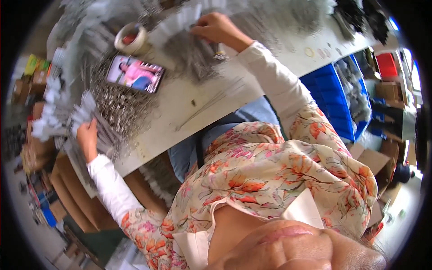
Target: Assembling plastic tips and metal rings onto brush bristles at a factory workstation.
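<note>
My left hand rests at the table's left edge, its fingers bent in among grey strands with white ends. What these fingers hold, if anything, I cannot make out. Farther off and to the right, my right hand is over a bundle of thin grey strands, thumb and fingers drawn together. Anything in that pinch is too small or hidden to name. Between the hands lie a heap of small shiny metal pieces and a phone with a lit screen.
A round pale container with something red inside stands beyond the phone. A few loose thin wires lie on the white table. Rings lie toward the right. A blue bin with greyish contents stands right, near cardboard boxes.
</note>
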The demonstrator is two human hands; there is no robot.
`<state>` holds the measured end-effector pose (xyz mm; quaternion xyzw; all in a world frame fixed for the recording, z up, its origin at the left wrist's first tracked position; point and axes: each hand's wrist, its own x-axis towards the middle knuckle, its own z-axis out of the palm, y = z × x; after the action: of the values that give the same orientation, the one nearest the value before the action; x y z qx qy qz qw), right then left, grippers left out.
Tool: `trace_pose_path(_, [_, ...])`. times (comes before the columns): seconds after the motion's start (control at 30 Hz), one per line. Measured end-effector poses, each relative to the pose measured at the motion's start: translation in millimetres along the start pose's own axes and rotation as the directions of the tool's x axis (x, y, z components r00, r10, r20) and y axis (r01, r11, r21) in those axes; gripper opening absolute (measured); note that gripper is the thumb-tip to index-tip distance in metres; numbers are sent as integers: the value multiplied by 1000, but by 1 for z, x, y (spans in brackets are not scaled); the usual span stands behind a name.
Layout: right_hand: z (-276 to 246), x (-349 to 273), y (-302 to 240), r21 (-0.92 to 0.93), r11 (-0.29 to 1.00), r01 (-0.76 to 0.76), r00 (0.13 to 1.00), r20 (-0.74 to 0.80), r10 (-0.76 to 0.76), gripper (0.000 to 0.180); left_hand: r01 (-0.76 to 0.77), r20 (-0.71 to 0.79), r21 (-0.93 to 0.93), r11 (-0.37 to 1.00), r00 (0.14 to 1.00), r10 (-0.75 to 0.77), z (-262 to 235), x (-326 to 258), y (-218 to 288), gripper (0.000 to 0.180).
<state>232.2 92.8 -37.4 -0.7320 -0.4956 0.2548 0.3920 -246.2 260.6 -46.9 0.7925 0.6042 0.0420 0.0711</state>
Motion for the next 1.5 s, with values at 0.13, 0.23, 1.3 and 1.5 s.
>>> trace_pose_path(0.13, [-3, 0, -2, 56, 998, -36, 999, 23, 35, 25, -32, -69, -137, 990, 997, 23, -2, -12, 6, 31])
trace_pose_path(0.23, [-14, -8, -14, 177, 984, 6, 996, -87, 9, 21, -46, -59, -167, 985, 998, 36, 1, -8, -3, 28])
trace_pose_path(1.3, [-143, 10, 74, -457, 882, 113, 924, -279, -263, 18, -79, -157, -968, 237, 931, -331, -65, -160, 134, 35])
trace_pose_path(1.5, [-125, 3, 63, -698, 678, -229, 969, -230, 91, 22, -55, -89, -987, 149, 969, -232, -45, -169, 170, 33])
